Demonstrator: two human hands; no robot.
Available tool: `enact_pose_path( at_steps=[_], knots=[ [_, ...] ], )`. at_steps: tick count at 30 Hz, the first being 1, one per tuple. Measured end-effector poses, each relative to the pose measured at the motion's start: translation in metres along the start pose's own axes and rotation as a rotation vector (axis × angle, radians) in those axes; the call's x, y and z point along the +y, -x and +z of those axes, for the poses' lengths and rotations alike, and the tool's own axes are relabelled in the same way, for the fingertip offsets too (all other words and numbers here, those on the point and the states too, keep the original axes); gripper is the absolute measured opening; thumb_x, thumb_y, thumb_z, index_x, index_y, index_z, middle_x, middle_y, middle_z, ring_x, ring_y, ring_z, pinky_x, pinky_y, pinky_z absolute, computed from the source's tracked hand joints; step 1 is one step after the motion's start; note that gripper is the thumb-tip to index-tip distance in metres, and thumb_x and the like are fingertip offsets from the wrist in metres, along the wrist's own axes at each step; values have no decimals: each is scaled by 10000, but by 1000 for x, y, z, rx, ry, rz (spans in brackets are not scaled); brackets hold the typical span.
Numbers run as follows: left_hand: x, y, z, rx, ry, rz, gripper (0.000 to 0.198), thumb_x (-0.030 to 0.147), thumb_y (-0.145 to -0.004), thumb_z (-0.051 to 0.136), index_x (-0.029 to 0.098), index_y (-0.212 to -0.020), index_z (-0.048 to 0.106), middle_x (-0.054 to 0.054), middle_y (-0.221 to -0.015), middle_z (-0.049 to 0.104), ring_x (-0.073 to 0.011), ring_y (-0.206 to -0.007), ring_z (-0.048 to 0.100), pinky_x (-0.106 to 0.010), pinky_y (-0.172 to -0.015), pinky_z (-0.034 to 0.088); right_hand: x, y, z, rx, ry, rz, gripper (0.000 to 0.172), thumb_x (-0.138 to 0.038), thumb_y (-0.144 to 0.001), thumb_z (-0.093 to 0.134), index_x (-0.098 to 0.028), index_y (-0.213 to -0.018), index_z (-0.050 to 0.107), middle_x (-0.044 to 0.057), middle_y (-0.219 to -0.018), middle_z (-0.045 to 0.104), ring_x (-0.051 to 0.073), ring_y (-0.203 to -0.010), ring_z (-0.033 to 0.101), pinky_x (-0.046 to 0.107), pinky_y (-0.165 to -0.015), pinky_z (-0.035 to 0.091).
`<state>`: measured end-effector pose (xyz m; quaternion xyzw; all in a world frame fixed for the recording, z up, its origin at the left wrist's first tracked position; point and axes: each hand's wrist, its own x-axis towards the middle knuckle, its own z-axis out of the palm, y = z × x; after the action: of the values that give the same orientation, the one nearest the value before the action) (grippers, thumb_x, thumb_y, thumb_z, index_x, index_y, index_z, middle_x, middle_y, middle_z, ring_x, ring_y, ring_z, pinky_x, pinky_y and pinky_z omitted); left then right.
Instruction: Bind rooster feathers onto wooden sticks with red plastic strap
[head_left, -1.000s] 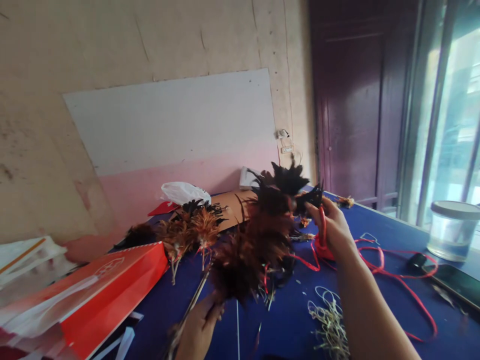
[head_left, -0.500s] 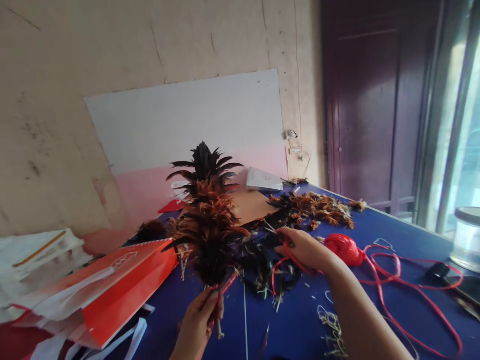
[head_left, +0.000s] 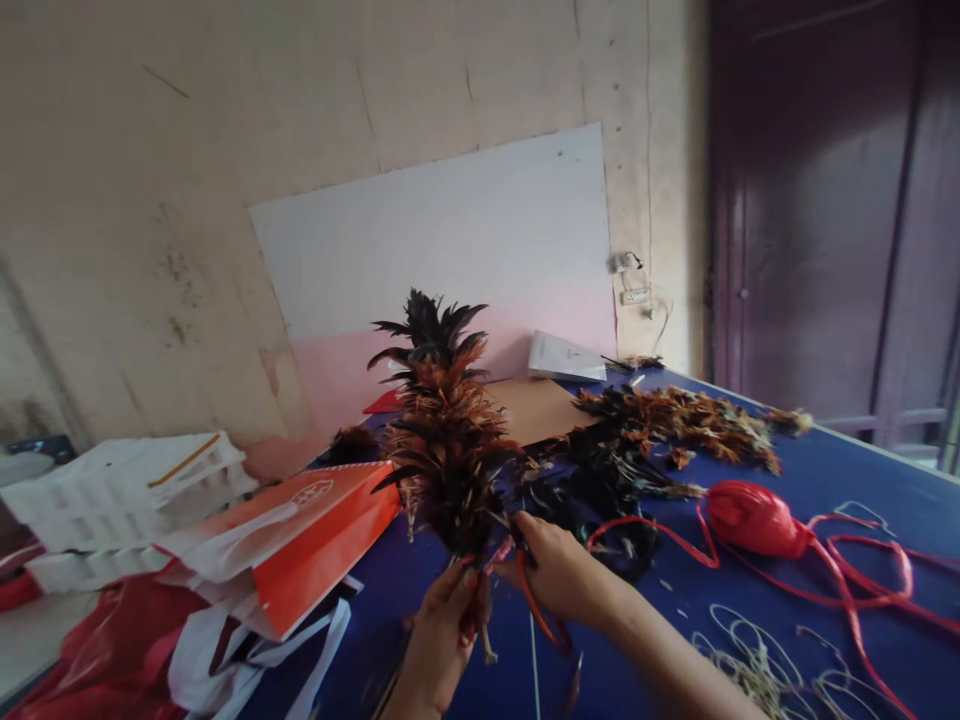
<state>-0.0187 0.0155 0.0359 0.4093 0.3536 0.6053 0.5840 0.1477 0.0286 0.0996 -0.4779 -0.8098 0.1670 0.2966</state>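
Observation:
My left hand (head_left: 448,622) is closed round the lower end of a feather duster (head_left: 454,440), which stands upright with black and reddish-brown feathers in layers. Red plastic cord is wound at its base, just above my fingers. My right hand (head_left: 551,565) is closed beside that base, with a strand of red cord (head_left: 541,612) looping down from it. Something thin and dark also shows at its fingers, too small to name. From behind the right hand, another stretch of cord runs toward a red cord bundle (head_left: 754,518).
A blue table (head_left: 847,450) carries loose feathers (head_left: 686,415), brown cardboard (head_left: 544,405), a white box (head_left: 566,357) and tangled pale string (head_left: 757,650). At left lie an orange-and-white bag (head_left: 322,540) and a white rack-like object (head_left: 135,490). A wall stands behind.
My right hand has come left from above the loose feathers to the duster's base, bringing the cord along. My left hand still grips the duster. The view has turned left.

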Motion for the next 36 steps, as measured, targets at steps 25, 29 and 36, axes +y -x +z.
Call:
enact_pose_path(
  at_steps=[25,29,36],
  knots=[
    [-16,5,7,-239,-174,-78,316,414,-716,659,125,-609,590,21,-478,500,-34,-406,340,-191,-419,160,18,-8,-33,440,-379,53,356,-493,-789,507,-177,-941,571,4,-697,603,136,-617,533,211,-544,390],
    [-17,5,7,-268,-211,-104,320,434,-690,674,125,-636,613,19,-494,497,-42,-412,369,-195,-415,154,22,-8,-41,498,-374,75,329,-482,-773,522,-157,-778,574,-11,-614,551,119,-571,478,202,-501,358],
    [-20,5,7,-321,-285,-114,363,484,-679,661,130,-618,608,17,-466,491,-46,-394,319,-209,-419,140,31,-11,-53,567,-524,20,393,-393,-729,583,-172,-1053,565,41,-851,653,163,-724,581,234,-628,453]
  ],
)
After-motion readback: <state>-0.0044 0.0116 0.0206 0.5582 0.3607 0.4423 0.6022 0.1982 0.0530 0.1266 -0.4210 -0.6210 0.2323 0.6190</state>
